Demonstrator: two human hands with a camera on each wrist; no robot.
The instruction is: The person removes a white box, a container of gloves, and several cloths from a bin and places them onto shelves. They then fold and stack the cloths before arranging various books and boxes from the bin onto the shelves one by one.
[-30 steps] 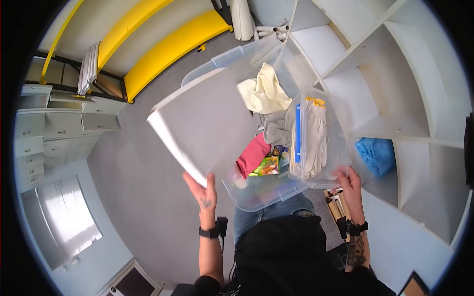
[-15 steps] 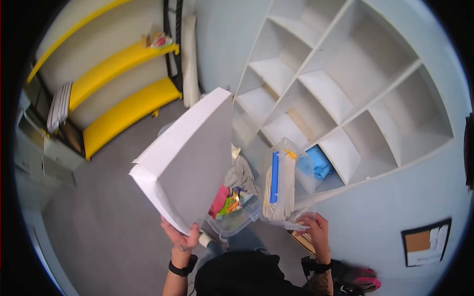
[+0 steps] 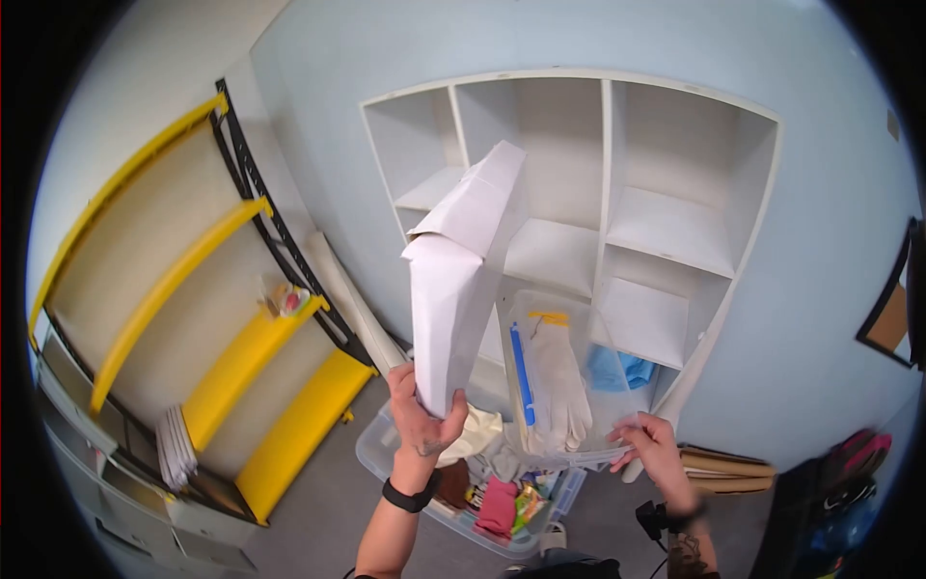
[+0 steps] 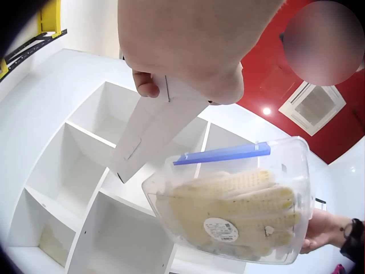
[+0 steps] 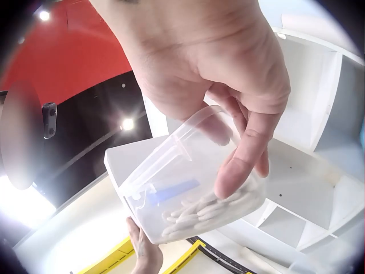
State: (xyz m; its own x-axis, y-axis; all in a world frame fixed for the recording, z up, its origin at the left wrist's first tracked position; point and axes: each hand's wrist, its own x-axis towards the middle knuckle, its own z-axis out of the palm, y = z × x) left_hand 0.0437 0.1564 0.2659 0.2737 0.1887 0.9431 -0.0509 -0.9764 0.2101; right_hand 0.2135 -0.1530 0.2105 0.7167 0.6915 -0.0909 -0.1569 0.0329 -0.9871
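A white box (image 3: 463, 280) is held upright by its lower end in the left grip (image 3: 422, 425), whose fingers are curled round it. A clear tub (image 3: 588, 328) of gloves (image 3: 564, 386) is pinched by its lower rim in the right grip (image 3: 656, 449), and both are raised in the air before the shelf (image 3: 675, 232), above the bin (image 3: 386, 463) on the floor. Since each is gripped at one end only, the box is probably best steadied before any tilt, and the tub's rim clamped firmly so that it cannot swing or slip.
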